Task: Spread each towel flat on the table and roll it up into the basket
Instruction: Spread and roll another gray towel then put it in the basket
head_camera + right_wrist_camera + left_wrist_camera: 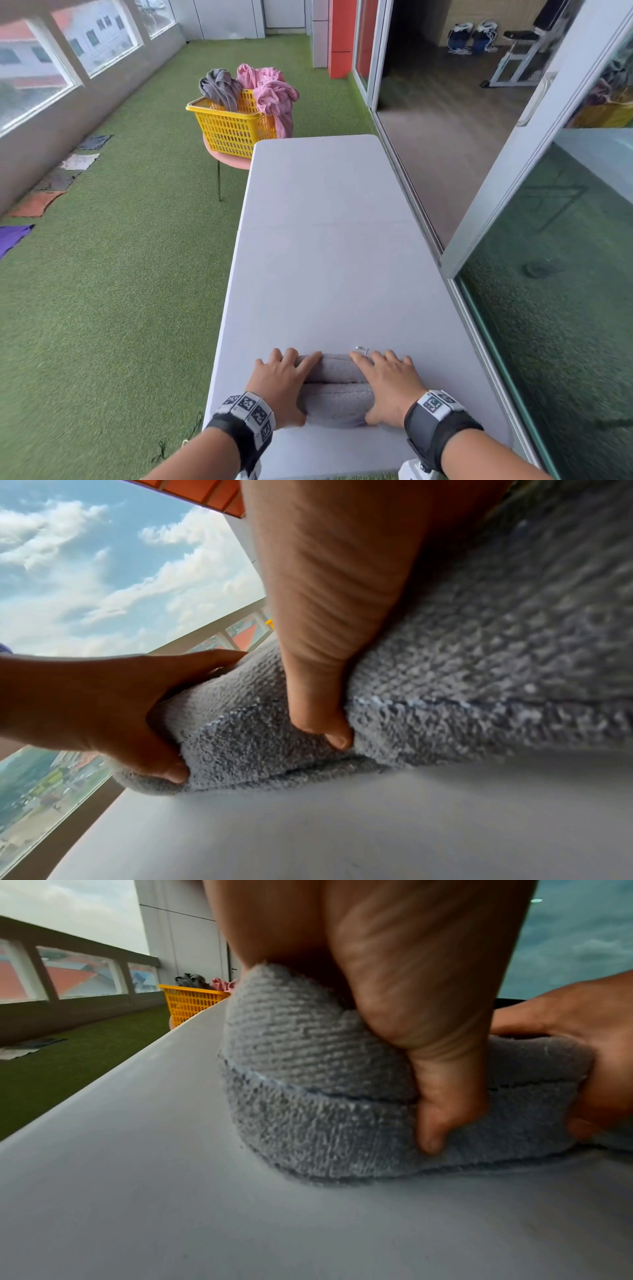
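A grey towel [335, 390], rolled into a thick roll, lies across the near end of the white table [329, 240]. My left hand [284, 383] grips its left end, fingers over the top and thumb [441, 1102] dug into the near side. My right hand [390, 387] grips the right end the same way, its thumb [318, 691] pressed into the towel [479, 642]. The roll's blunt end [308, 1096] rests on the tabletop. A yellow basket [233, 126] stands beyond the table's far left corner, holding a crumpled grey towel [221, 87] and pink towels [270, 92].
The basket sits on a pink stool [229, 159] on green artificial grass [120, 274]. Several cloths [54, 181] lie on the grass along the left window wall. A glass sliding door [513, 205] runs close along the table's right edge.
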`<control>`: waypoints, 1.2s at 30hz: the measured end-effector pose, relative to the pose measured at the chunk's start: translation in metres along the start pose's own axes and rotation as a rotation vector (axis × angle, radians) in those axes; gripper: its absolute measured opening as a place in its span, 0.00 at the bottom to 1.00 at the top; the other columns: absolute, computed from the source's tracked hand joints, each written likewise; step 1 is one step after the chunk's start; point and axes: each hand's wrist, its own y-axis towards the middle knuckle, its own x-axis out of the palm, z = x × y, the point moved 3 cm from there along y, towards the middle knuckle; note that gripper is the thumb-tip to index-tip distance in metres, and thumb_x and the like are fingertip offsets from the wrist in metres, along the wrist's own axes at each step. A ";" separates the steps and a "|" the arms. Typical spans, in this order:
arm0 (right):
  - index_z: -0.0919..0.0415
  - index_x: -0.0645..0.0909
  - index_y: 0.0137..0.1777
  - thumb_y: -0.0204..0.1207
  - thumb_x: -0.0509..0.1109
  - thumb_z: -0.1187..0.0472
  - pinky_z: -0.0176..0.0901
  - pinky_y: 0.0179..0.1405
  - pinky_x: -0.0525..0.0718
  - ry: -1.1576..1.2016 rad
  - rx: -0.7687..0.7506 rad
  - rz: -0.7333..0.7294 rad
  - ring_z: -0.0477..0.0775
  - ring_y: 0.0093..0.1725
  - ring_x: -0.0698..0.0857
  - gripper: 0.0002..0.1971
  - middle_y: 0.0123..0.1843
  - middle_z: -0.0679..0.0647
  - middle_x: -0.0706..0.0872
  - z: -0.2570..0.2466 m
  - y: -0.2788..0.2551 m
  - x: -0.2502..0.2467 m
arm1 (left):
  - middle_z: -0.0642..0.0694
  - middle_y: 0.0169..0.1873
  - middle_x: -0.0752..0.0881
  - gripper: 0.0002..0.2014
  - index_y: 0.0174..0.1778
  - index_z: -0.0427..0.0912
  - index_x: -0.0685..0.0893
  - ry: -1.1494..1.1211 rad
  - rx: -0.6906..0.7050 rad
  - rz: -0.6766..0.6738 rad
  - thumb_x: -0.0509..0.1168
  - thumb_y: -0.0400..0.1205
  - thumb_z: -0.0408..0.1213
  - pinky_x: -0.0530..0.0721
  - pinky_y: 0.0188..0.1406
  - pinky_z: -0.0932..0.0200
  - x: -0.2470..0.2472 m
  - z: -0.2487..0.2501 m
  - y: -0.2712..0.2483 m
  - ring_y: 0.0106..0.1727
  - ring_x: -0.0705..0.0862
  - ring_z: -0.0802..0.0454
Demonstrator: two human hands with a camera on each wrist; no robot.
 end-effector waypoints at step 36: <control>0.37 0.55 0.81 0.57 0.70 0.32 0.59 0.63 0.73 -0.087 -0.643 0.170 0.54 0.64 0.74 0.50 0.64 0.46 0.76 -0.363 0.131 -0.120 | 0.58 0.62 0.75 0.50 0.79 0.68 0.57 -0.240 -0.707 0.229 0.67 0.59 0.66 0.82 0.58 0.48 0.008 -0.280 -0.257 0.63 0.74 0.50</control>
